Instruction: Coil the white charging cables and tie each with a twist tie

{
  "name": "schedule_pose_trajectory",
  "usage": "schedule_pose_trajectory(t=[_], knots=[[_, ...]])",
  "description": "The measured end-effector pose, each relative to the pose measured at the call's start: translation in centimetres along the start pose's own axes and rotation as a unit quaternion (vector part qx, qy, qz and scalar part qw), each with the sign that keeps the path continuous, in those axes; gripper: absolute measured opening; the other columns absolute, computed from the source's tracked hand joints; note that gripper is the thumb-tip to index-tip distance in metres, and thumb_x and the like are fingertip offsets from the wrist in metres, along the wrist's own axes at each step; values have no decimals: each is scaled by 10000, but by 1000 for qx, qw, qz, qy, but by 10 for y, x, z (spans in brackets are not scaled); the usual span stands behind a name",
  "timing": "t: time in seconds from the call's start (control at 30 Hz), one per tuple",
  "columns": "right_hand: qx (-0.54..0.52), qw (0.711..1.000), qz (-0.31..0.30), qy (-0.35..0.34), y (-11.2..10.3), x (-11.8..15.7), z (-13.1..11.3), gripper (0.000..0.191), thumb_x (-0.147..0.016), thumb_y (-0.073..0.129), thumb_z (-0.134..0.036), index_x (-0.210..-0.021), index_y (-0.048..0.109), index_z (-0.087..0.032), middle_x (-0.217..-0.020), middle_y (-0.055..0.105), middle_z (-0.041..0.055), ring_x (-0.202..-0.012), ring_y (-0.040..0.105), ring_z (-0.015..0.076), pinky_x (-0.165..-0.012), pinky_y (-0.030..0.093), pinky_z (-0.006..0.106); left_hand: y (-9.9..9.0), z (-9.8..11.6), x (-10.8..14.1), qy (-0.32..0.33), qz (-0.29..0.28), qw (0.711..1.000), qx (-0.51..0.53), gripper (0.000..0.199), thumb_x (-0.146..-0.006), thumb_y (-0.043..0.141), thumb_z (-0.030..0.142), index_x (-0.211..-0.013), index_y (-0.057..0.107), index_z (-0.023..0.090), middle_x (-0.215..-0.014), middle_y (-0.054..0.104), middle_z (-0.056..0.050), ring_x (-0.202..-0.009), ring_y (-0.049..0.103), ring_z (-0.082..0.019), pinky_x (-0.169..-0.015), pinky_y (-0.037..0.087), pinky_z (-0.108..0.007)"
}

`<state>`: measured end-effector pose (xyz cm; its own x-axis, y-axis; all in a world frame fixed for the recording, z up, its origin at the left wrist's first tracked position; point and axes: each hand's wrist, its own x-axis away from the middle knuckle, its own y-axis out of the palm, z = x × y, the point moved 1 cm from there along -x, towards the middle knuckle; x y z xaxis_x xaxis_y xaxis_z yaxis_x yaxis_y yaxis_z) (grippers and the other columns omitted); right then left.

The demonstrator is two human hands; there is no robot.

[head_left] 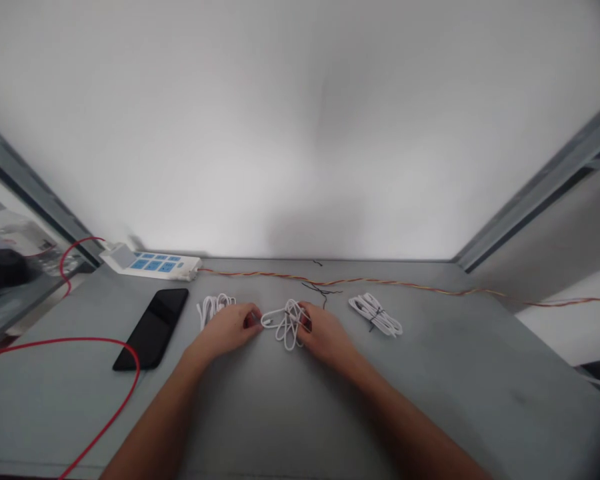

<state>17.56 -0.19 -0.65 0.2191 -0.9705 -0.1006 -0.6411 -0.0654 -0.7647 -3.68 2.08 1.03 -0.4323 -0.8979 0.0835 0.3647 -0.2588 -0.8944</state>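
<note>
A loosely looped white cable (289,328) is between my two hands, just above or on the grey shelf. My right hand (324,331) is closed on the right side of its loops. My left hand (233,327) pinches at the left, its fingertips at the cable's outstretched loop; the exact grip is hard to make out. Beyond my left hand lies another coiled white cable (211,307), partly hidden by that hand. To the right of my right hand rests a white cable bundle (376,315) bound with a dark tie.
A black phone (153,330) lies on the left, crossed by a red cable (100,340). Behind it stands a white power strip (160,265) with blue sockets. A twisted red-yellow wire (380,281) runs along the back. Dark tie pieces (321,290) lie near the white wall.
</note>
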Motion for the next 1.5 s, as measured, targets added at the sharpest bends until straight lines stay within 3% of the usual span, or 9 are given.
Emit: schedule_pose_trajectory(t=[0.27, 0.37, 0.5, 0.67, 0.87, 1.0, 1.2, 1.4, 1.5], knots=[[-69, 998, 11, 2, -11, -4, 16, 258, -793, 464, -179, -1004, 612, -183, -945, 662, 63, -828, 592, 168, -737, 424, 262, -11, -18, 1, -144, 101, 976, -128, 370, -758, 492, 181, -1127, 521, 178, -933, 644, -81, -876, 609, -226, -763, 425, -323], [-51, 999, -3, -13, -13, -2, 15, 325, -803, 484, -224, -1115, 555, -173, -842, 667, 48, -732, 591, 164, -673, 432, 256, -4, -5, -1, -37, 164, 978, -119, 313, -786, 479, 172, -1091, 546, 190, -1119, 570, -85, -1071, 528, -216, -918, 380, -328], [-18, 997, 2, -75, -14, 1, 9, 304, -852, 446, -260, -1126, 545, -176, -941, 667, 73, -812, 605, 173, -722, 424, 265, 21, 22, -4, 55, 123, 990, -43, 280, -855, 464, 360, -1049, 572, 190, -993, 617, -67, -928, 570, -202, -843, 421, -315], [42, 999, 11, -29, -17, 0, 9, 290, -921, 326, -304, -983, 583, -186, -814, 689, 67, -704, 617, 189, -634, 386, 271, 35, 35, -5, 48, 70, 995, -43, 230, -871, 430, 332, -805, 583, 174, -782, 626, -57, -731, 572, -193, -684, 412, -303], [-27, 997, 73, 8, -20, -2, 13, 256, -906, 334, -311, -896, 553, -179, -839, 678, 71, -747, 609, 183, -650, 380, 262, 20, 26, -1, -2, 112, 994, -19, 54, -781, 473, 160, -798, 515, 190, -857, 615, -64, -787, 580, -200, -714, 424, -311], [-29, 992, 120, 2, -20, -3, 14, 251, -866, 375, -306, -805, 575, -166, -830, 639, 79, -782, 568, 190, -689, 383, 275, 17, 29, 1, 41, 116, 989, 83, 100, -724, 462, 111, -700, 435, 205, -1122, 582, -77, -991, 560, -208, -845, 418, -339], [-132, 987, 79, 40, -15, -5, 17, 275, -881, 356, -329, -822, 576, -175, -772, 624, 44, -702, 563, 163, -637, 402, 264, 20, 35, 0, -54, -34, 913, 403, 104, -787, 388, 217, -697, 337, 213, -906, 676, -17, -758, 651, -161, -574, 448, -259], [-261, 962, 42, 74, -15, -5, 17, 286, -872, 325, -347, -761, 540, -194, -589, 485, -24, -545, 469, 126, -502, 364, 226, 14, 33, -2, -24, -33, 853, 521, 109, -718, 587, 274, -738, 544, 176, -1115, 654, -57, -1048, 587, -222, -840, 453, -323], [-353, 929, 29, 104, -16, -5, 14, 242, -832, 346, -346, -687, 475, -201, -590, 482, -25, -464, 375, 99, -435, 305, 215, 16, 27, -5, -33, -3, 859, 510, 248, -782, 528, 361, -813, 648, 146, -1005, 686, -88, -976, 607, -219, -841, 447, -331]])
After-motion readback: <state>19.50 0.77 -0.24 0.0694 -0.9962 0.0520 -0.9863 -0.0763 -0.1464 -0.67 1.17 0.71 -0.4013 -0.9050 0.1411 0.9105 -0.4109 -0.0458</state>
